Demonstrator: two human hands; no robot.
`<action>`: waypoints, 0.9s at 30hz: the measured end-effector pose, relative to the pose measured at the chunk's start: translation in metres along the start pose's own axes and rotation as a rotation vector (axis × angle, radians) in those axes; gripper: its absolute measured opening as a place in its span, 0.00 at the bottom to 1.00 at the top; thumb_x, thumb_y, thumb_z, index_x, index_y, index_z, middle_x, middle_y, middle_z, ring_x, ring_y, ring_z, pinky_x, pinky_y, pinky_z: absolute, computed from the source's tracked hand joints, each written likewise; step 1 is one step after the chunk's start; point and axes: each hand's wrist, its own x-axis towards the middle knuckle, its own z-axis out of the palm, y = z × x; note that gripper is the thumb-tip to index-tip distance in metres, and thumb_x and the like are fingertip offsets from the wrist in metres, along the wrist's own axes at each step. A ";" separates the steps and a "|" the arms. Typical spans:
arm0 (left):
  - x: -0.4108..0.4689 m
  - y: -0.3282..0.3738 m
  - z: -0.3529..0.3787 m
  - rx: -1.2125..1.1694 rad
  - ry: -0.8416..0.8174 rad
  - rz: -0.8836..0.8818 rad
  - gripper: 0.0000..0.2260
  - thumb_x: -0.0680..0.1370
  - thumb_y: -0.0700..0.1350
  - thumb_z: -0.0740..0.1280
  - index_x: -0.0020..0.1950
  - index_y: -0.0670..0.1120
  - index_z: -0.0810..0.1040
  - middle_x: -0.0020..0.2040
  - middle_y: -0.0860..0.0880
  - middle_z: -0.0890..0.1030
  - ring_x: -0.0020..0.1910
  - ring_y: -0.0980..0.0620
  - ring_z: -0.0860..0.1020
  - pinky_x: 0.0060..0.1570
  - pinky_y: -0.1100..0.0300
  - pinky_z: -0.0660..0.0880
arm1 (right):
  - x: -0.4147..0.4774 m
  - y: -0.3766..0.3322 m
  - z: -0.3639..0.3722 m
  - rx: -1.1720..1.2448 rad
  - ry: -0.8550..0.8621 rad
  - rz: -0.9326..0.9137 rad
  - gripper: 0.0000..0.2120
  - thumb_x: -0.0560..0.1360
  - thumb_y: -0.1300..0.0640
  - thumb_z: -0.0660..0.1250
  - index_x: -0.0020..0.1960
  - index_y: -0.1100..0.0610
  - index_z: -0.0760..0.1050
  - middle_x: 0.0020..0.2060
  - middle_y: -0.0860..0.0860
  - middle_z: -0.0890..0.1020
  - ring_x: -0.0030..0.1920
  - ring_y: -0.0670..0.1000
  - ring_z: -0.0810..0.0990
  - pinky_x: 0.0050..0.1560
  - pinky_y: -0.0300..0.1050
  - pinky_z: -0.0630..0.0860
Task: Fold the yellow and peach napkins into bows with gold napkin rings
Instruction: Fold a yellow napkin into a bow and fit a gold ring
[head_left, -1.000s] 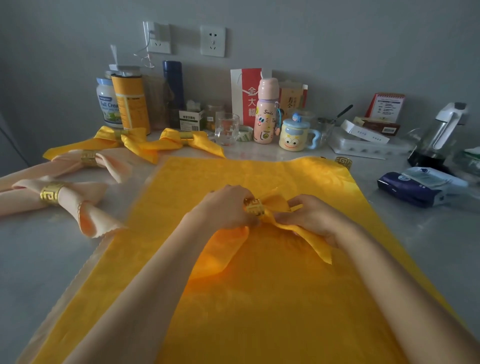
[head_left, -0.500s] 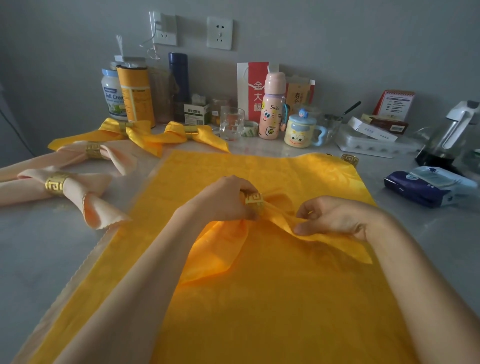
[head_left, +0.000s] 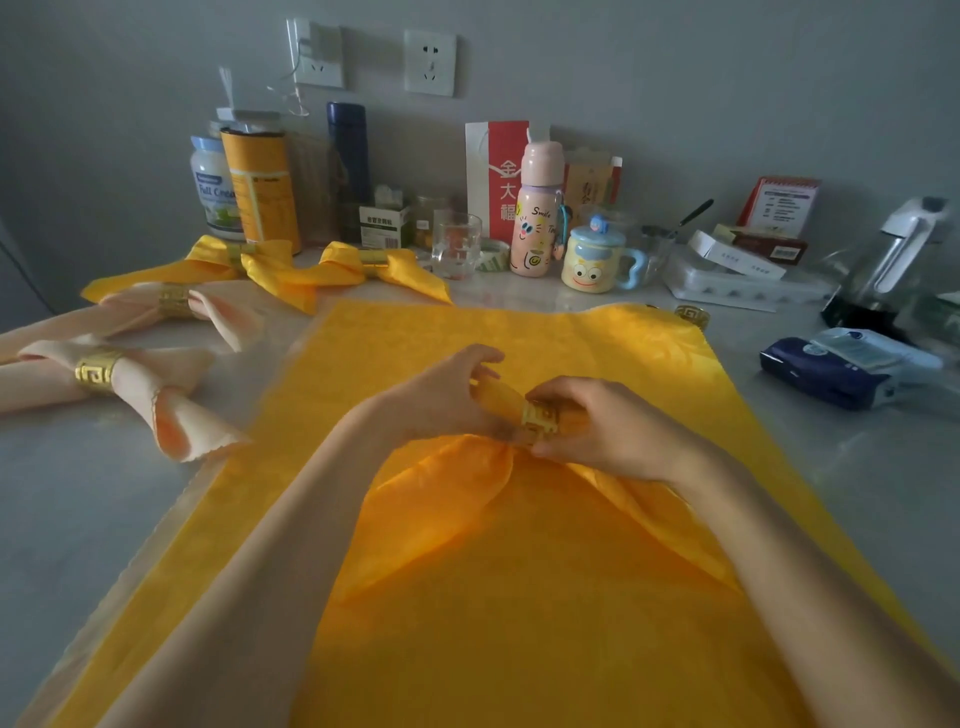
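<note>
1. Yellow napkin (head_left: 457, 499): mid-table, gathered, lying on a flat yellow cloth (head_left: 519, 649). Two tails fan toward the camera; a rolled end pokes out to the left of the ring.
2. Gold napkin ring (head_left: 540, 423): around the gathered middle, key-pattern face up.
3. Left hand (head_left: 441, 400): fingers curled, pinching the rolled end just left of the ring.
4. Right hand (head_left: 602, 431): thumb and fingers pinch the ring from the right side.
5. Finished, each ringed, at far left: left yellow bow (head_left: 208, 265) and right yellow bow (head_left: 384, 270), tails touching. In front of them are the far peach bow (head_left: 208, 312) and the near peach bow (head_left: 156, 384).
6. Spare ring (head_left: 693, 316): on the table at the cloth's far right corner.
7. Readable text: white jar (head_left: 213, 192) "Full Crea…", rest hidden by the orange canister (head_left: 262, 187). Pink bottle (head_left: 537, 213) "Smile". Red bag (head_left: 501, 171) 金大福. Other labels are too small to read.
</note>
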 end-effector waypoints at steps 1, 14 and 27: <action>0.001 -0.004 -0.004 -0.037 -0.047 -0.047 0.34 0.67 0.51 0.76 0.69 0.49 0.67 0.62 0.52 0.71 0.58 0.52 0.71 0.57 0.58 0.70 | 0.000 0.001 0.000 -0.025 0.002 -0.005 0.24 0.70 0.52 0.73 0.64 0.52 0.72 0.60 0.47 0.77 0.61 0.47 0.74 0.61 0.42 0.70; 0.006 -0.012 -0.004 -0.138 0.064 0.019 0.03 0.78 0.44 0.66 0.45 0.47 0.75 0.35 0.51 0.76 0.32 0.56 0.73 0.29 0.67 0.69 | 0.002 0.006 0.000 -0.012 0.003 -0.028 0.23 0.68 0.53 0.75 0.60 0.49 0.71 0.60 0.49 0.77 0.63 0.48 0.73 0.62 0.49 0.71; 0.006 -0.016 -0.002 -0.304 0.067 -0.040 0.07 0.78 0.45 0.65 0.54 0.46 0.75 0.47 0.47 0.81 0.41 0.52 0.78 0.40 0.60 0.74 | -0.008 0.030 -0.029 0.432 -0.093 0.297 0.25 0.69 0.55 0.73 0.64 0.54 0.71 0.53 0.51 0.78 0.51 0.47 0.77 0.49 0.37 0.75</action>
